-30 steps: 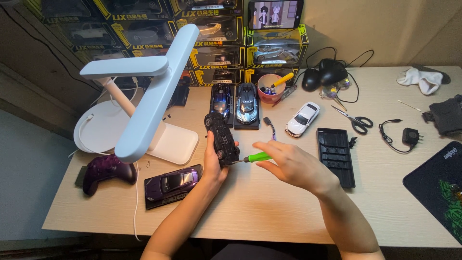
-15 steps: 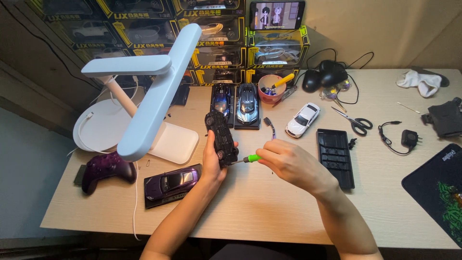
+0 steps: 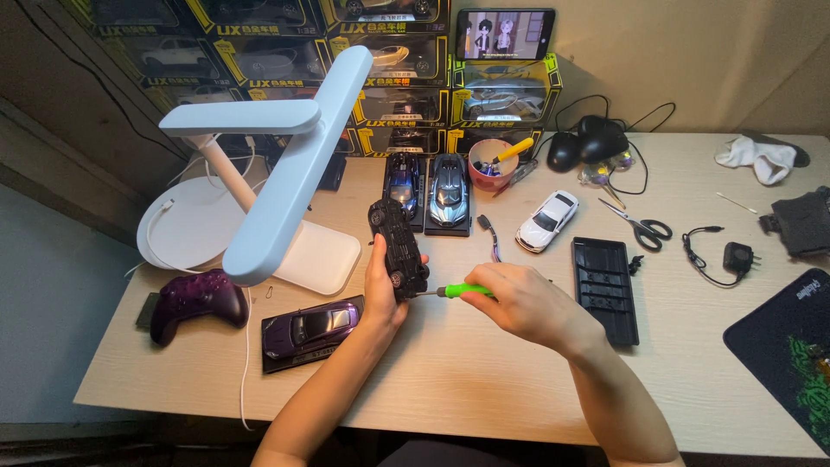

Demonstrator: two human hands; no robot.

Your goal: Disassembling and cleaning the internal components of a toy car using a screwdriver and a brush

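My left hand (image 3: 380, 290) grips a black toy car (image 3: 398, 246), held on its side with the underside turned toward my right hand. My right hand (image 3: 519, 303) holds a green-handled screwdriver (image 3: 458, 291) whose metal tip touches the lower end of the car's underside. Both hands hover just above the wooden desk (image 3: 484, 380), near its middle.
A white desk lamp (image 3: 277, 173) stands to the left. A purple toy car on a base (image 3: 309, 329) and a purple gamepad (image 3: 194, 298) lie at the front left. Two model cars (image 3: 428, 186), a white car (image 3: 546, 220), a black tray (image 3: 603, 277), scissors (image 3: 641, 227) and boxed cars (image 3: 380, 60) fill the back.
The black car and the screwdriver stay together; my hands have hardly shifted, with only a slight turn of the right hand on the screwdriver.
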